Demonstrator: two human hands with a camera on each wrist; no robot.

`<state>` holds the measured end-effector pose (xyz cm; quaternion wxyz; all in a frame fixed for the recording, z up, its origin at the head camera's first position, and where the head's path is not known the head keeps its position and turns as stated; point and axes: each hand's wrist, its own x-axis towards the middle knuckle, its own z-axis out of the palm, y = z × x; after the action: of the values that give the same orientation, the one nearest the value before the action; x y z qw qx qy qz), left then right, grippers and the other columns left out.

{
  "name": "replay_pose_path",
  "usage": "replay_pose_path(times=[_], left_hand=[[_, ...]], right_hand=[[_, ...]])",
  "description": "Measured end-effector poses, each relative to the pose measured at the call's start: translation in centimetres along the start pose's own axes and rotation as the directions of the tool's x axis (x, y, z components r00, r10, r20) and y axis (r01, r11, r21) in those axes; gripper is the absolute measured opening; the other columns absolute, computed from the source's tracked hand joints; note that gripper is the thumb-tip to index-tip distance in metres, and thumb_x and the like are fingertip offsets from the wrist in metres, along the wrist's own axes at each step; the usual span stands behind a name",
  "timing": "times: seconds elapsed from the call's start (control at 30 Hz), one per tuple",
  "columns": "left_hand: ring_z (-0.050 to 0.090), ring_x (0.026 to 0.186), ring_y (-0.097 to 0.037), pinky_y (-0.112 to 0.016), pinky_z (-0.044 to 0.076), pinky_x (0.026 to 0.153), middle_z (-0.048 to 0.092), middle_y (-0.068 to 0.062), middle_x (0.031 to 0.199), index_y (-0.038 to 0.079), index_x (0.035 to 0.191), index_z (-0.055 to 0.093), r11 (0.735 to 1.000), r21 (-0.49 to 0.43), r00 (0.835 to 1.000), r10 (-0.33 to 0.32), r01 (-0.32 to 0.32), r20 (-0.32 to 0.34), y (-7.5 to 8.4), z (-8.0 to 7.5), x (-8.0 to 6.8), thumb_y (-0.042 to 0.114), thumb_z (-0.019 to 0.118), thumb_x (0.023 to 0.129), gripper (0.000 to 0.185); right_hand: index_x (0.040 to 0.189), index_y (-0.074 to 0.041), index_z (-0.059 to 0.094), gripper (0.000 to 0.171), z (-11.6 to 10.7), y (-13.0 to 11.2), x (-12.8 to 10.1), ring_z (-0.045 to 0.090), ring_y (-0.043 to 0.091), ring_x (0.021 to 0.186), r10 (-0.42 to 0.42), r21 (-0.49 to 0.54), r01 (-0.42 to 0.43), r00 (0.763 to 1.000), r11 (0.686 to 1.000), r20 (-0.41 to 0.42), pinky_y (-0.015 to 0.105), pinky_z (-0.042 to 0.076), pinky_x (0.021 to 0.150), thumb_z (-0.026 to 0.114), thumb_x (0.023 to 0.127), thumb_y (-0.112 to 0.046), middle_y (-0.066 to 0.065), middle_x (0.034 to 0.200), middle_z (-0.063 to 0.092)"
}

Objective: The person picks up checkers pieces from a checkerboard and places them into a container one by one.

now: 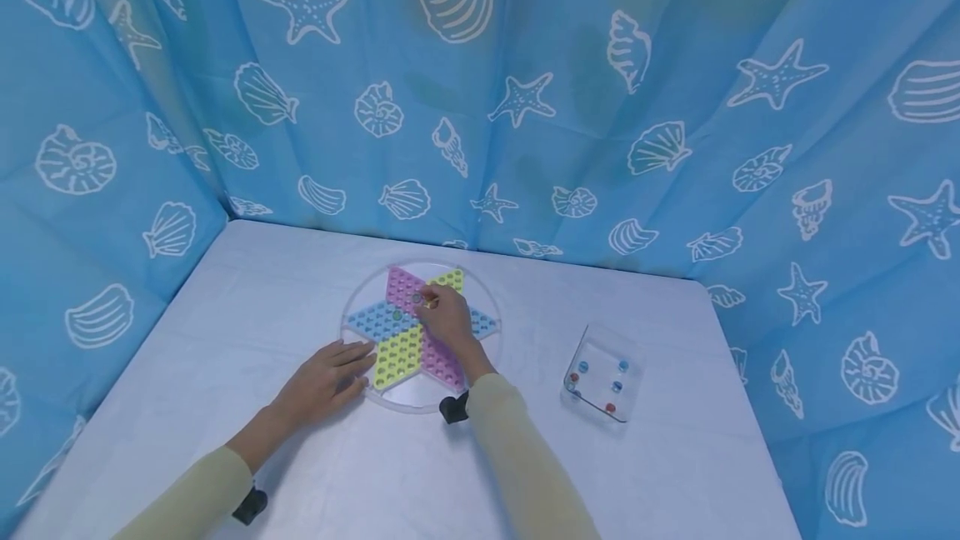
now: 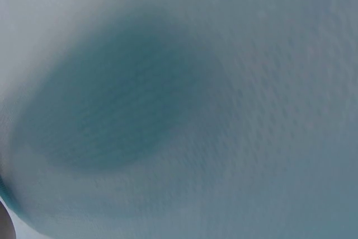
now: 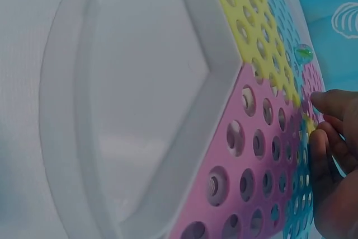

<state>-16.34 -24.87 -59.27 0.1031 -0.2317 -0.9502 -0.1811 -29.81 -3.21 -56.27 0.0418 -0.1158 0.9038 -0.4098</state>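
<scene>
A round Chinese checkers board [image 1: 401,357] lies on the table, its star of pink, yellow and blue points full of holes. Over its middle is my right hand [image 1: 446,319], thumb and fingertips bent together at a small marble [image 1: 417,298] on the pink part. The right wrist view shows the same right hand [image 3: 335,149] from the side, mostly hiding that marble. A greenish marble [image 3: 304,54] sits in the blue section nearby. My left hand [image 1: 322,382] rests at the board's left rim with fingers extended. Only blurred pale cloth fills the left wrist view.
To the right of the board stands a clear plastic container [image 1: 630,390] with several blue and red marbles inside. A white cloth covers the table [image 1: 697,457]. Blue curtains [image 1: 525,165] with shell prints hang behind it and along both sides.
</scene>
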Motion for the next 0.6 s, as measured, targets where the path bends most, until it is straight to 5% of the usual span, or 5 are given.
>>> replay_pose_path(times=[0.6], left_hand=[[0.048, 0.134, -0.030, -0.048, 0.029, 0.117, 0.055, -0.007, 0.144, 0.009, 0.133, 0.064, 0.999, -0.035, 1.000, 0.007, -0.007, 0.017, -0.5, 0.1, -0.1, 0.029, 0.066, 0.095, 0.043]], right_hand=[[0.108, -0.014, 0.071, 0.016, 1.1, -0.7, 0.5, 0.057, 0.015, 0.083, 0.018, -0.137, -0.026, 0.998, 0.990, -0.064, 0.033, 0.051, 0.073, 0.068, 0.095, -0.023, -0.002, 0.093, 0.060]])
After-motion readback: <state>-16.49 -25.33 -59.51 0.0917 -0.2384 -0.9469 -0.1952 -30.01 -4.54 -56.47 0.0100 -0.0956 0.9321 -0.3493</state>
